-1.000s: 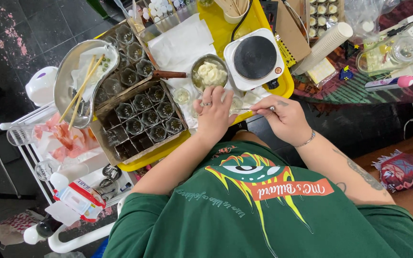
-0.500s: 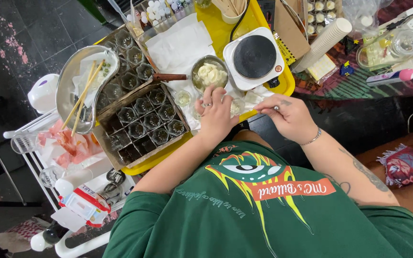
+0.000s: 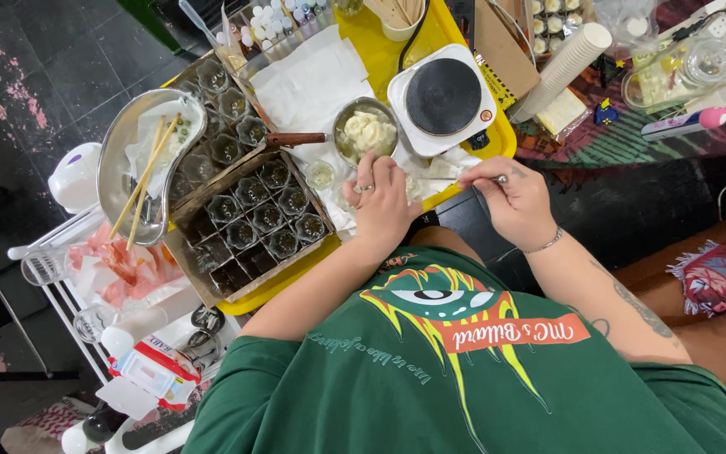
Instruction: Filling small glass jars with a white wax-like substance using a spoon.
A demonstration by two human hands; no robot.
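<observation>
Centre frame, below small pan (image 3: 365,130): right hand (image 3: 514,197) grip pinching thin stick (image 3: 434,178); left hand (image 3: 371,202) curled on white paper (image 3: 308,80), grip unreadable. Probably mid-poking; steady aim needed next.

Dark tiled floor (image 3: 35,76) with pink stains — a white wire rack (image 3: 52,277) at left, brown seat (image 3: 716,336) right.

A red-and-white carton (image 3: 155,368) lies lower left; yellow label stack (image 3: 561,110) upper right.
</observation>
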